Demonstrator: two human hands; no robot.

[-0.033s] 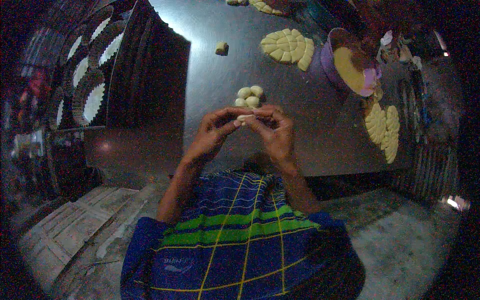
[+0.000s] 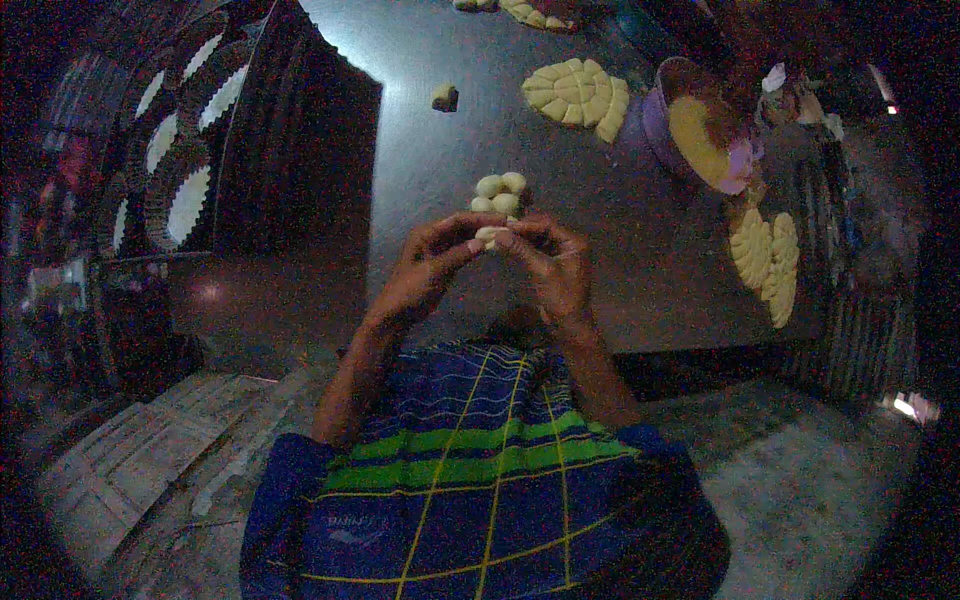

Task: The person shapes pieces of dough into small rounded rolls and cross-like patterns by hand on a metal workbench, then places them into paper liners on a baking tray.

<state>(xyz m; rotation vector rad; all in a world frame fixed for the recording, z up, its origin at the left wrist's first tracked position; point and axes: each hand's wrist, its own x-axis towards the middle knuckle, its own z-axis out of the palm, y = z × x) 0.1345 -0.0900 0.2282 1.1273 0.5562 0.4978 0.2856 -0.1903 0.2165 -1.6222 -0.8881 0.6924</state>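
Between the fingertips of both hands I pinch a small piece of pale dough. My left hand closes on it from the left, thumb and fingers pressed to its edge. My right hand grips the other side the same way. Just beyond my fingers, several smooth dough balls sit in a tight cluster on the dark metal table. My fingers partly cover the held dough, so its full shape is hidden.
Farther off lies a small dough lump. A scored, leaf-shaped dough piece rests beside a tilted purple bowl with yellowish contents. More shaped dough lies at the right. Round fluted tins stand at the far left.
The dough piece looks slightly turned or fuller between my fingertips. My hands have barely moved, and everything on the table stays in place.
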